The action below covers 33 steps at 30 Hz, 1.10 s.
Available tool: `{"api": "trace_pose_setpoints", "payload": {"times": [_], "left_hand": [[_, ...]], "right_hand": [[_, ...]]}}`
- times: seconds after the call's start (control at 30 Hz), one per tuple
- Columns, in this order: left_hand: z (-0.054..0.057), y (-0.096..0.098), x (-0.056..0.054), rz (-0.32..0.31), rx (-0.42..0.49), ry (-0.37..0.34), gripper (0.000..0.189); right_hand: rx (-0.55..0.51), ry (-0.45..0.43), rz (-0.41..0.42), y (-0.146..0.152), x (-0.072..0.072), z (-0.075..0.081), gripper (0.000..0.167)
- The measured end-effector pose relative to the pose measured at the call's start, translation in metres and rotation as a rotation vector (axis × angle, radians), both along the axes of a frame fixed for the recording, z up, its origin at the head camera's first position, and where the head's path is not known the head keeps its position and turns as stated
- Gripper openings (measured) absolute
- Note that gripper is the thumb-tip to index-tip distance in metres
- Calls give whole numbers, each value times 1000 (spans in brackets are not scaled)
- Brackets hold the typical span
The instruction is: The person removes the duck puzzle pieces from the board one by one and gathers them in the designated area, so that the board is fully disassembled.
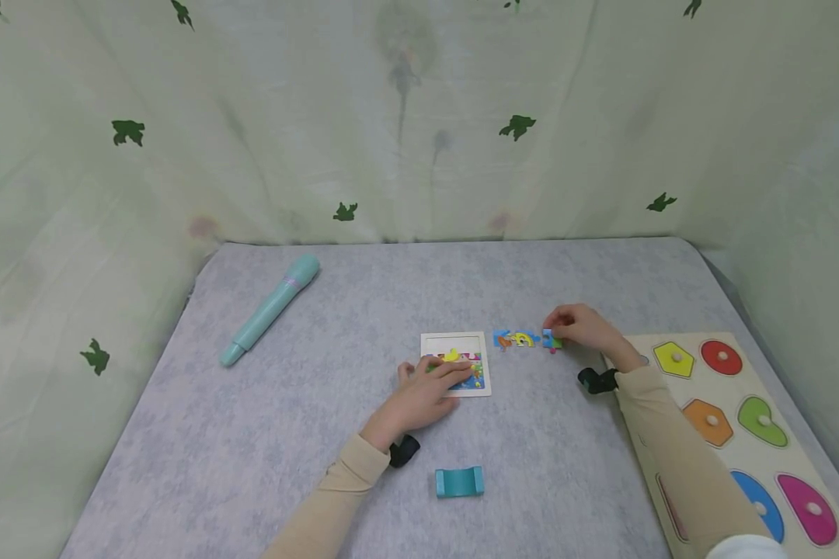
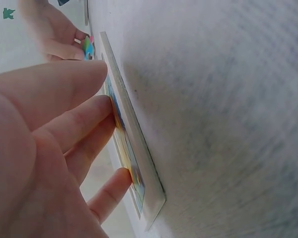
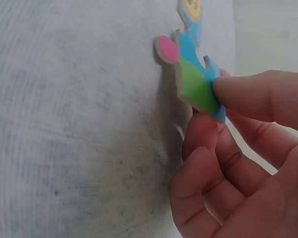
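Beneath the left hand [image 1: 422,394] lies the white puzzle frame [image 1: 454,342], with colourful pieces [image 1: 477,374] in it and a bare strip along its far side. This hand has its fingers stretched and resting on the pieces; it grips nothing. To its right, the right hand [image 1: 586,326] pinches a loose piece [image 3: 194,85] between thumb and fingers, tilted against the bench [image 1: 363,310]. Just left of the right hand lies a short row of pieces [image 1: 523,339]; whether it touches the loose piece, one cannot tell.

Some troubles seem possible. The loose piece is thin and pinched toward one side, so it could turn or slip if the thumb presses unevenly. Moved too low, its tab could catch the row and push it crooked. Sideways drag of the left fingertips could disturb what lies under them. The right sleeve [image 1: 674,442], crossing over the knobbed board [image 1: 727,387], could catch a knob.
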<state>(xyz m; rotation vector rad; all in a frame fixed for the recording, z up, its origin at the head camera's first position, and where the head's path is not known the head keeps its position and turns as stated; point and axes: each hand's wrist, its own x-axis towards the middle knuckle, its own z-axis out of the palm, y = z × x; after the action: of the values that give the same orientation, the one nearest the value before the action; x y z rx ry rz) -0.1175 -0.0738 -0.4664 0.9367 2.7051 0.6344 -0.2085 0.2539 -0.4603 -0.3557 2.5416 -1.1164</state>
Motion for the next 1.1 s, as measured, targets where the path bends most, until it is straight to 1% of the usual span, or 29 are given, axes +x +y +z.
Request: {"api": "trace_pose_setpoints", "payload": {"times": [0.23,0.43,0.57,0.7,0.8,0.93,1.1], "left_hand": [[-1,0,0,9,-8,4,47],[-2,0,1,15,-6,-13,48],[-2,1,1,19,-3,-8,48],[-4,0,1,15,-5,-2,48],[-4,0,1,9,-10,1,48],[-4,0,2,2,-21,-2,49],[-4,-1,3,0,-33,-16,49]], "right_hand": [[92,56,4,-5,-1,-4,12],[149,112,44,-10,0,0,12],[179,151,58,-13,1,4,12],[131,180,35,-19,4,4,8],[45,157,24,-30,7,4,6],[-52,127,60,-52,14,6,7],[-93,128,133,-80,23,5,11]]}}
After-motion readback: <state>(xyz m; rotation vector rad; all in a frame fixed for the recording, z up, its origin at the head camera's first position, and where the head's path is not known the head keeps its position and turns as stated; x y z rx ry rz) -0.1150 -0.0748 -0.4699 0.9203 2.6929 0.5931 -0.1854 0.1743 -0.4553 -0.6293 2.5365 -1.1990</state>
